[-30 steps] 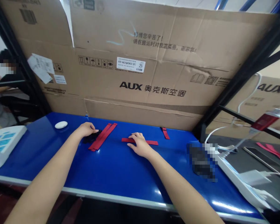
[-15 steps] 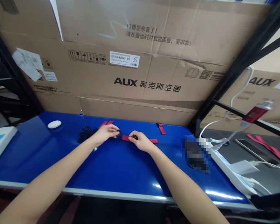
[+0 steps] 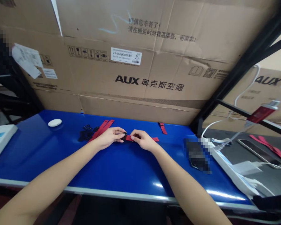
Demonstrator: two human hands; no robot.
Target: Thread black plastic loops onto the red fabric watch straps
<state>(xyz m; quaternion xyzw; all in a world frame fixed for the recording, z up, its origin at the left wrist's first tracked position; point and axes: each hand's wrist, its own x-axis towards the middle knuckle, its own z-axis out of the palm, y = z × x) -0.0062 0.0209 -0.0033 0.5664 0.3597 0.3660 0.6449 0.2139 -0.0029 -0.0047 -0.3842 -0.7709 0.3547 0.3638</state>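
Note:
My left hand (image 3: pixel 111 137) pinches a small black buckle (image 3: pixel 124 136) at the middle of the blue table (image 3: pixel 121 168). My right hand (image 3: pixel 142 139) is closed on a red strap (image 3: pixel 154 139) whose left end meets the buckle; the strap's right end lies flat on the table. A bundle of red straps (image 3: pixel 101 129) lies just behind my left wrist. Beside it sits a small heap of black buckles (image 3: pixel 85 133).
A short red strap (image 3: pixel 163 128) lies near the big cardboard box (image 3: pixel 140 62) that walls the back. A white oval object (image 3: pixel 54 122) sits at back left, a white device (image 3: pixel 0 140) at the left edge. A black frame post (image 3: pixel 227 84), a power strip (image 3: pixel 234 168) and cables stand right.
My left hand left the black buckle heap with one buckle and came right to the red strap. My right hand went from lying flat on the strap to pinching its end.

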